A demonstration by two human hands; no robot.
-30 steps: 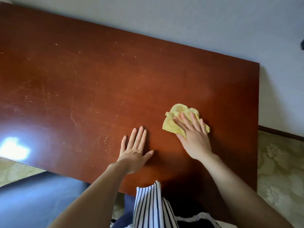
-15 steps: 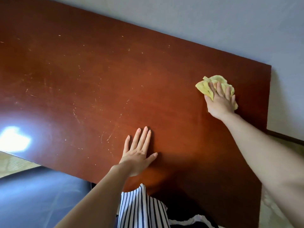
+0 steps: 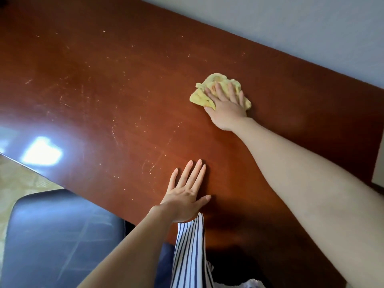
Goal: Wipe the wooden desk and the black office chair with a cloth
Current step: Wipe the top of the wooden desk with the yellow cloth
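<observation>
A reddish-brown wooden desk [image 3: 104,90] with fine scratches fills most of the view. My right hand [image 3: 225,104] presses a crumpled yellow cloth [image 3: 200,96] flat onto the desk's far middle part, fingers straight and spread over it. My left hand [image 3: 187,194] rests flat on the desk near its front edge, fingers straight, holding nothing. The black office chair [image 3: 58,235] shows its seat at the lower left, partly tucked under the desk's front edge.
A pale wall [image 3: 291,28] runs along the desk's far edge. Patterned beige floor [image 3: 18,183] shows at the left beside the chair. A bright light reflection [image 3: 41,152] lies on the desk's left front. My striped garment [image 3: 189,256] hangs at the bottom centre.
My right hand slid the cloth from the desk's middle out toward the far right corner, then back leftward along the far part. My left hand stayed flat in place.
</observation>
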